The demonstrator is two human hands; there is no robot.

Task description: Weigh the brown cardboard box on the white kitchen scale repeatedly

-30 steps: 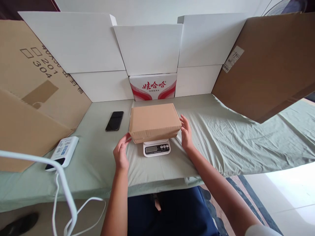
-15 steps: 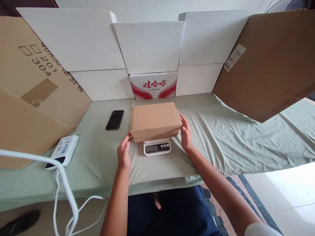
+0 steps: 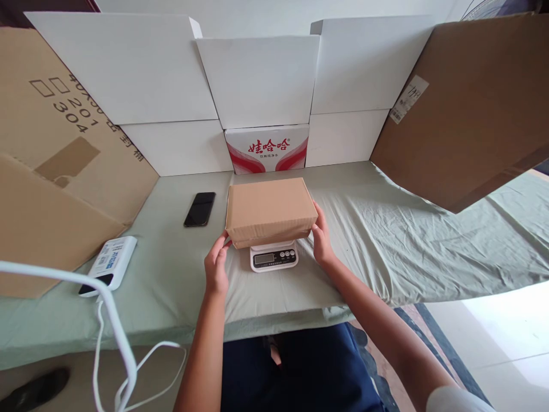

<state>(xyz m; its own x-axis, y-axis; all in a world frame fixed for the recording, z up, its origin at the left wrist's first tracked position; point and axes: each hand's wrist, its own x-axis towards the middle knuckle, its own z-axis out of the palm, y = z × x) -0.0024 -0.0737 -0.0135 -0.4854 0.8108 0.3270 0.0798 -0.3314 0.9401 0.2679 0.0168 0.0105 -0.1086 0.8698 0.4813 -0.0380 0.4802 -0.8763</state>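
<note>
A brown cardboard box sits over a small white digital kitchen scale, whose front panel with display and buttons shows below the box. The scale's weighing top is hidden under the box. At the box's lower left corner, my left hand has its fingers bent against the side and partly beneath it. My right hand holds the opposite end, thumb at the front corner and fingers behind the right side. The small display shows no digits that I can read.
A black phone lies left of the box. Farther left are a white device, a white curved tube and a cable. White boxes form a wall behind, with large brown cartons at both sides. A green cloth covers the table.
My right hand has shifted slightly left and closed in on the box's right end, its thumb now at the front corner. The left hand and the box look almost unmoved.
</note>
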